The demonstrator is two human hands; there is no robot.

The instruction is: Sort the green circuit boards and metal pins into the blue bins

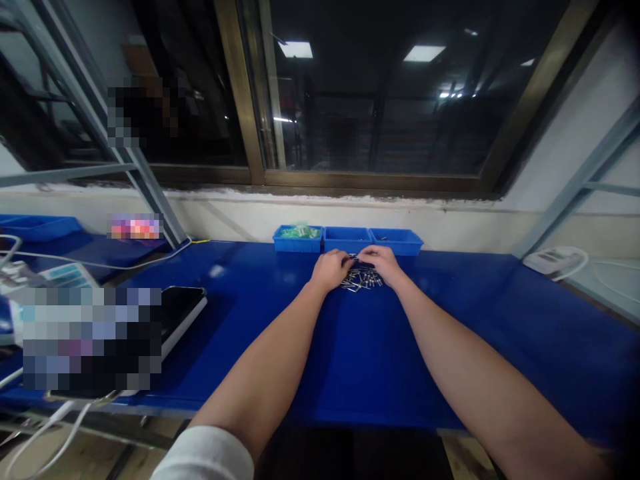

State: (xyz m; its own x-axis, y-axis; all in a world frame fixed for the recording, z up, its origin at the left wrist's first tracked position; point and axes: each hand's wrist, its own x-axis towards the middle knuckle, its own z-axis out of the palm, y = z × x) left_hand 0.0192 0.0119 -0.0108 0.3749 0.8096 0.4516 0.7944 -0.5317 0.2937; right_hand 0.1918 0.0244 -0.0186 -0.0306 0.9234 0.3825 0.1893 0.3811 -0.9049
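Observation:
Both my arms reach forward over the blue table to a pile of thin, shiny metal pieces [362, 280], whose exact kind is too small to tell. My left hand [330, 269] is closed at the left edge of the pile, thumb and fingers pinched together. Opposite it, my right hand [384, 264] is also closed in a pinch. A small shiny metal piece [353, 256] shows between the two sets of fingertips, above the pile. The fingers hide part of it.
Behind my hands stand a blue bin [299, 240] of green-tinted plastic bags, a middle blue bin [347, 235] and a right blue bin [400, 241] with small bits inside. A phone-like device [185, 307] lies left. A white power strip [553, 260] sits right, near the metal frame.

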